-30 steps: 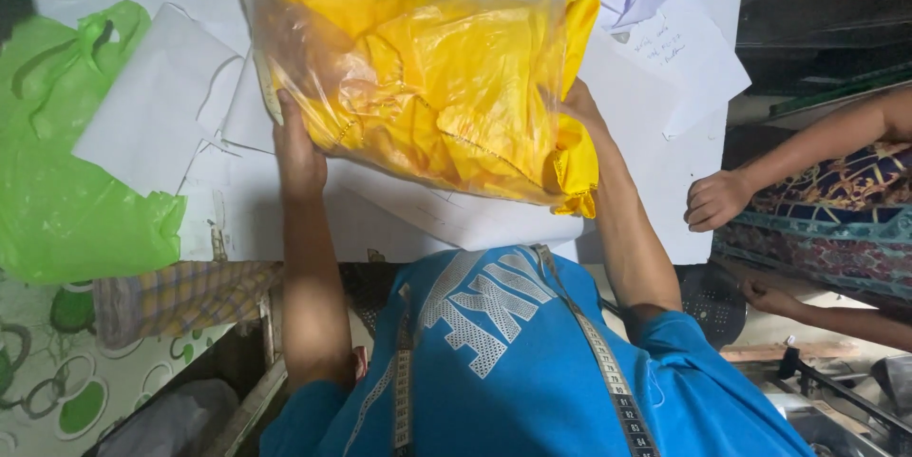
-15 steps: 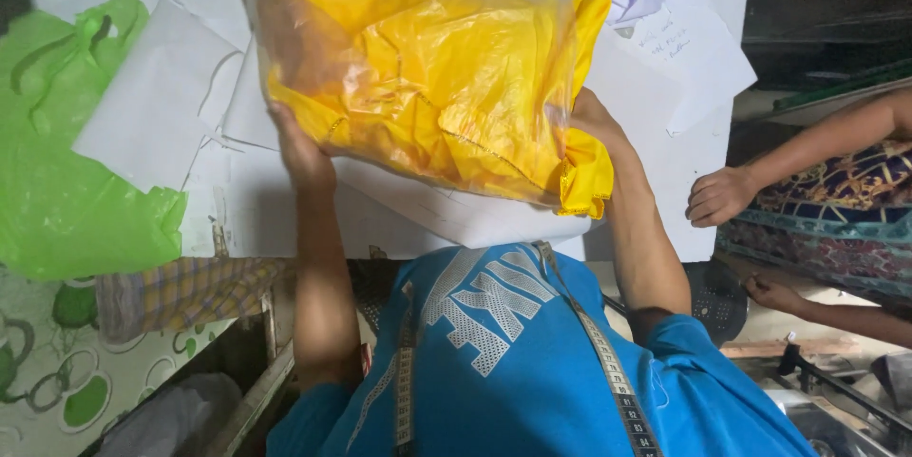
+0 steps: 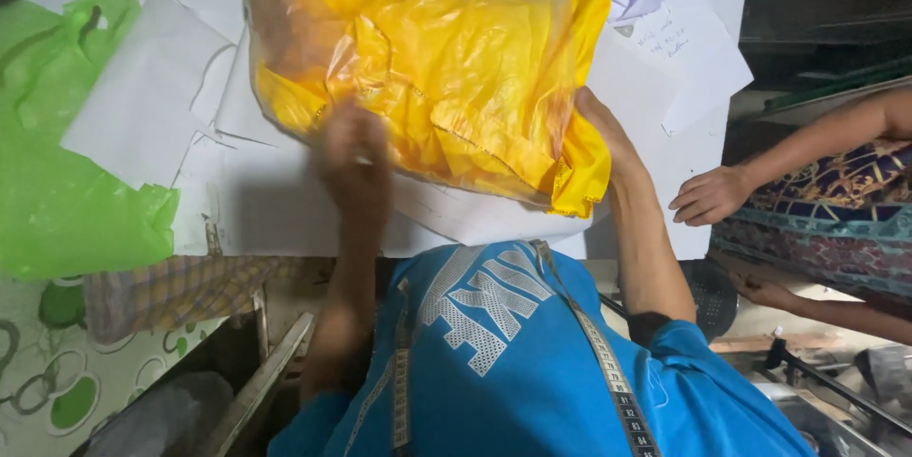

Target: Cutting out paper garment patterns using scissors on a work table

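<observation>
Since the frame half a sec earlier, the left hand [image 3: 353, 161] had slid right and up along the near edge of the bag [image 3: 427, 77], coming in blurred; the bag itself lay a bit flatter on the papers and the right hand [image 3: 600, 124] had barely shifted.

The bag was clear plastic w/ folded yellow cloth [image 3: 494, 105] inside, lying slantwise across the desk [image 3: 285, 219] on loose white sheets [image 3: 142, 105]. To do this step well, I'd judge: press from the middle outward so air leaves through the open end, keep the cloth fold square inside, and pin the far corner w/ one hand while the other smooths. A loose yellow corner stuck out at the bag's right end, near the right hand; it likely wanted tucking so it wouldn't bunch.

Left hand: on the bag's near-left edge, fingers apparently spread flat, but motion blur meant I couldn't tell whether it pinched the plastic or only pressed. Right hand: at the bag's lower-right corner, touching it, fingers partly hidden behind the cloth, so grip vs. rest couldn't be told.

Outward: a green plastic bag [image 3: 66, 181] lay at the desk's left, well apart. A tape measure [image 3: 608, 362] hung over the blue shirt [image 3: 513, 362]. Another person's hand [image 3: 711, 195] rested at the desk's right edge, not touching the bag.
</observation>
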